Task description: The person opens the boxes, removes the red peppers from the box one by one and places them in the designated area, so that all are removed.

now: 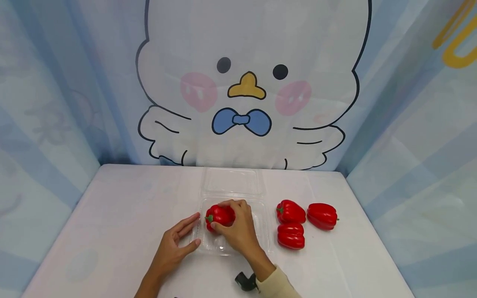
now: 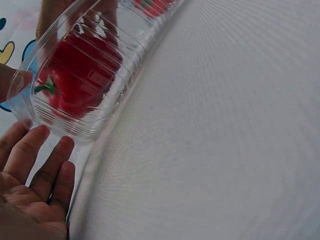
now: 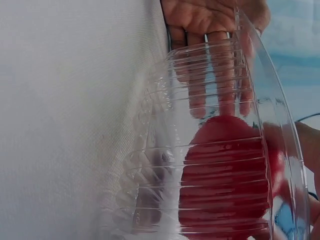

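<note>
My right hand grips a red bell pepper inside the base of a clear plastic clamshell container. The pepper lies on its side, its green stem toward the left. At the container's left edge is my left hand, its fingers and thumb spread apart and fairly straight, with fingertips at the rim. Through the clear wall, the left wrist view shows the pepper and its stem; the right wrist view shows the pepper behind the ribbed side.
The container's lid lies folded back toward the wall. Three more red bell peppers lie grouped on the white table, right of the container. A small black object sits beside my right forearm. A printed curtain stands behind.
</note>
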`<state>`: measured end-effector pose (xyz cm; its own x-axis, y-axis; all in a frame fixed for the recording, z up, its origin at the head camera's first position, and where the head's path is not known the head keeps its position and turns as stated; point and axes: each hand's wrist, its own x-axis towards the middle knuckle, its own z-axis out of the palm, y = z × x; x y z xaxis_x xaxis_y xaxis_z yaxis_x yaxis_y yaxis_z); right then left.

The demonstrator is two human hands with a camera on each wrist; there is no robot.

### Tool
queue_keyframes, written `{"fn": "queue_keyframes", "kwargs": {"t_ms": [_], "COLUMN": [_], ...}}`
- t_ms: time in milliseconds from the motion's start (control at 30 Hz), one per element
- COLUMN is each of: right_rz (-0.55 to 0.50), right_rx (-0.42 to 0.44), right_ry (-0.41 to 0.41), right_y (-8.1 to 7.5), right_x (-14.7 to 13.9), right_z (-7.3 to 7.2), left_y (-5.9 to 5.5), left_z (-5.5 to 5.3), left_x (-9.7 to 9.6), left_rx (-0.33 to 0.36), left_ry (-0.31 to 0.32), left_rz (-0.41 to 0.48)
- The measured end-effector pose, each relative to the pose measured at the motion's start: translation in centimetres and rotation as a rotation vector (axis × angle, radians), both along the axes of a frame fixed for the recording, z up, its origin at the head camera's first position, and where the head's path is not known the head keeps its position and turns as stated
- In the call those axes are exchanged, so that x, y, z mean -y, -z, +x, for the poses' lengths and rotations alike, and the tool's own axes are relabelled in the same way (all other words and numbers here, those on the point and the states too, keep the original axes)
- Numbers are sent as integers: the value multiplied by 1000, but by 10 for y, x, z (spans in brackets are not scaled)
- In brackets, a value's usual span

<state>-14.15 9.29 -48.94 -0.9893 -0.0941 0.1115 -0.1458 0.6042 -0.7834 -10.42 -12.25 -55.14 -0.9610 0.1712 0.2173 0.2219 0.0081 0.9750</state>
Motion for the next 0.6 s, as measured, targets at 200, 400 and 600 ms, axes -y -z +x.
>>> {"fn": "queue_keyframes", "kwargs": {"t_ms": [200, 400, 600], "right_rz": [-34, -44, -49], "right_rx": [-6, -1, 19], "right_ry": [-16, -15, -4], "right_y": [-1, -2, -1], "right_x": [-4, -6, -7], "right_z": [3, 4, 4], "left_y": [1, 2, 1], "left_z": [0, -1, -1], "left_x": [1, 1, 1], "left_rx": [-12, 22, 42], "left_ry": [4, -10, -4], "left_rz": [-17, -19, -13]}}
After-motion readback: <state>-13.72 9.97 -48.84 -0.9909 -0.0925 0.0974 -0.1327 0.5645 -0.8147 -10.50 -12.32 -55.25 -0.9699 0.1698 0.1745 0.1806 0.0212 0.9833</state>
